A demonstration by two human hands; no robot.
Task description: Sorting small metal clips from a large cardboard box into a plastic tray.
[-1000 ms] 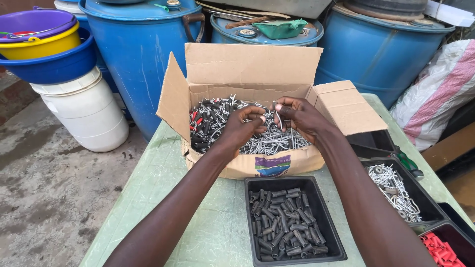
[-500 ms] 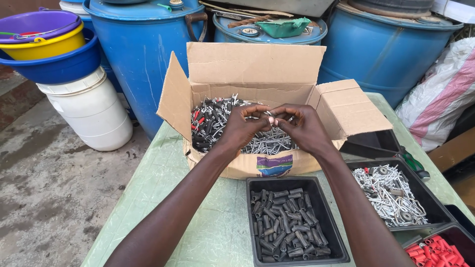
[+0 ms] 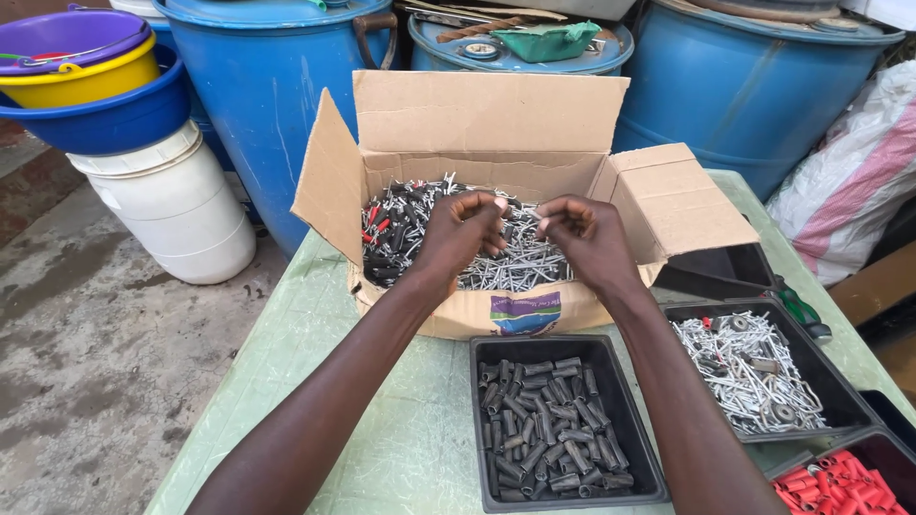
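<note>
An open cardboard box [image 3: 434, 310] on the pale green table holds a mixed heap of silver screws and black and red plastic plugs [image 3: 401, 234]. Both my hands hover over the heap. My left hand [image 3: 458, 234] is curled, fingertips pinched on a small piece at its tips. My right hand [image 3: 587, 234] is curled beside it, fingertips pinched together near the left hand; what it holds is too small to tell. Below the box stands a black tray of dark plugs [image 3: 544, 420].
A black tray of silver screws [image 3: 749, 367] sits at right, a tray of red plugs [image 3: 849, 486] at the bottom right corner, an empty black tray [image 3: 716, 272] behind. Blue barrels [image 3: 277, 105] stand behind the table, a white bucket [image 3: 172, 205] with stacked basins at left.
My hands met with fingertips touching half a second ago; now they have drawn slightly apart over the box. The view has shifted a little.
</note>
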